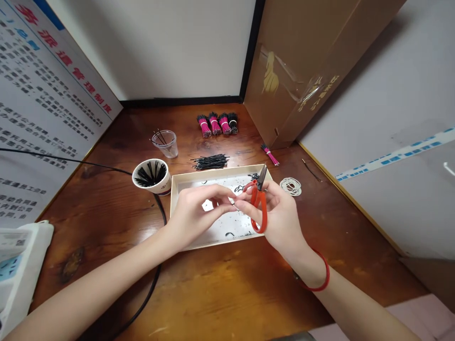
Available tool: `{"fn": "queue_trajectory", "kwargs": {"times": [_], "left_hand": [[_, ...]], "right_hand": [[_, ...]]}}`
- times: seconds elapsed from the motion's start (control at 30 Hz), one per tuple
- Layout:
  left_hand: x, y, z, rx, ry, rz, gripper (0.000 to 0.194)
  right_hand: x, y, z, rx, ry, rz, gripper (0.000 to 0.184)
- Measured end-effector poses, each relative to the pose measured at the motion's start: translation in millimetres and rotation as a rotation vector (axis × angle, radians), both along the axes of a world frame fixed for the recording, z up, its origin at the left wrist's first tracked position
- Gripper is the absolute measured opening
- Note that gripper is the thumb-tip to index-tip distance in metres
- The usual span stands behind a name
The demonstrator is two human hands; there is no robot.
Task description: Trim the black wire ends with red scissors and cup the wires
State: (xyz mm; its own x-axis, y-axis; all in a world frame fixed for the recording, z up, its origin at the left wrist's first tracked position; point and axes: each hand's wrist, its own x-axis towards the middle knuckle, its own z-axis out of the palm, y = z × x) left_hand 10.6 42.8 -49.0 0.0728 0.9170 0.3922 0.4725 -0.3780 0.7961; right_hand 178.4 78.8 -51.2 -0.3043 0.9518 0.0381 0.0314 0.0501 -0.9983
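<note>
Wall notice [46, 109] in red-headed Chinese; right hand [282, 215] holds red-handled snips [259, 208].

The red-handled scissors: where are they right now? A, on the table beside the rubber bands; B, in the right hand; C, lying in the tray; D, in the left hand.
B. The right hand holds the red-handled scissors upright above the tray, while the left hand is apart from them.

Head cam looks fwd/down from close above L hand [194, 218] & R hand [280, 218].
</note>
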Motion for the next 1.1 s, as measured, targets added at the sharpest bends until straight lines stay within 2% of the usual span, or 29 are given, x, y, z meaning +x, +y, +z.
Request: {"fn": "queue_trajectory", "kwargs": {"times": [0.27,0.43,0.57,0.67,0.8,1.1], "left_hand": [[-3,1,-2.1,-0.017,0.025,0.015,0.005],[-3,-1,-1.3,-0.032,-0.031,0.074,0.005],[-6,-1,-2.5,-0.029,-0.106,0.218,0.007],[-6,-1,-3.5,-0.021,-0.139,0.289,0.008],[-6,1,-3.8,-0.016,-0.136,0.3,0.009],[-7,1,-3.7,0.018,-0.117,0.305,0.008]], "right_hand": [[0,1,-0.8,0.085,-0.048,-0.032,0.025],[2,0,-0.8,0.076,-0.105,0.043,0.024],[13,1,0.4,0.249,-0.323,0.147,0.02],[19,1,-2.1,0.42,-0.47,0.134,0.015],[19,0,-7.1,0.517,-0.467,0.103,0.014],[18,-1,-8.0,0.542,-0.457,0.104,0.011]]}}
